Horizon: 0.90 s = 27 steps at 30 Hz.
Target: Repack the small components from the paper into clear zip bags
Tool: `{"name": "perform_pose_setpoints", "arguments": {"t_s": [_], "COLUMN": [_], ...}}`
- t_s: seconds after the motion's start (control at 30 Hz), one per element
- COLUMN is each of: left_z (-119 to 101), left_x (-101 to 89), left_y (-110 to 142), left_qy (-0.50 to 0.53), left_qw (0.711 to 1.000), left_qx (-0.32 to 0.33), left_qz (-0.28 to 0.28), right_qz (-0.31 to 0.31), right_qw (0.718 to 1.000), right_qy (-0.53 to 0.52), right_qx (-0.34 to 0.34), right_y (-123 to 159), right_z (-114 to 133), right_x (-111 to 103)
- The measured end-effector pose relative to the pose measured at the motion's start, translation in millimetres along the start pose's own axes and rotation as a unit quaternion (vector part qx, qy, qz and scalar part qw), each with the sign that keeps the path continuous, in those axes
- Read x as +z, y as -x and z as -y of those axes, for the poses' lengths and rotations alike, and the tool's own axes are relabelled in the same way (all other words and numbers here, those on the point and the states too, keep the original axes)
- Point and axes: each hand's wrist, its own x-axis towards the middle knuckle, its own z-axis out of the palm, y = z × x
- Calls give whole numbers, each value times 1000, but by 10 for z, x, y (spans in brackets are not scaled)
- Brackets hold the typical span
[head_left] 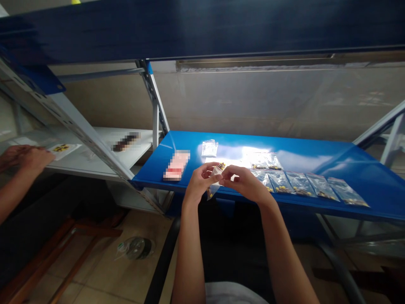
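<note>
My left hand (201,182) is closed on a small clear plastic bag (212,193), which hangs tilted over the table's front edge with a few yellow and dark pieces low inside. My right hand (239,180) meets it at the bag's upper side, thumb and fingers pinched together; what lies between those fingertips is hidden. Just beyond my hands, small yellow and dark pieces (222,166) show on a white sheet (243,162), partly covered by my fingers.
Several filled clear bags (302,184) lie in rows to the right on the blue table (329,156). Flat clear bags (209,148) and a blurred pink item (177,165) are at left. Another person's hands (31,158) work at a white shelf (85,164). A metal post (95,139) stands between.
</note>
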Motion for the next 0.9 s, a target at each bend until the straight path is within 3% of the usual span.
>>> {"name": "perform_pose_setpoints", "arguments": {"t_s": [0.13,0.33,0.47,0.7,0.9], "left_z": [-75,-73,-169,-415,-383], "left_x": [14,30,103,209,293], "left_y": [31,17,39,155,124], "left_qy": [52,9,-16,-93,-84], "left_qw": [998,999,999,993,990], "left_qx": [-7,-1,5,26,71], "left_qz": [29,-41,-46,-74,-88], "right_qz": [-59,-147,-219,-237,-225], "right_qw": [996,977,958,954,948], "right_qy": [-58,-150,-168,-166,-214], "right_qx": [21,37,80,82,64], "right_y": [96,93,90,119,149], "right_z": [31,47,77,115,113], "right_x": [52,118,159,101,58]}}
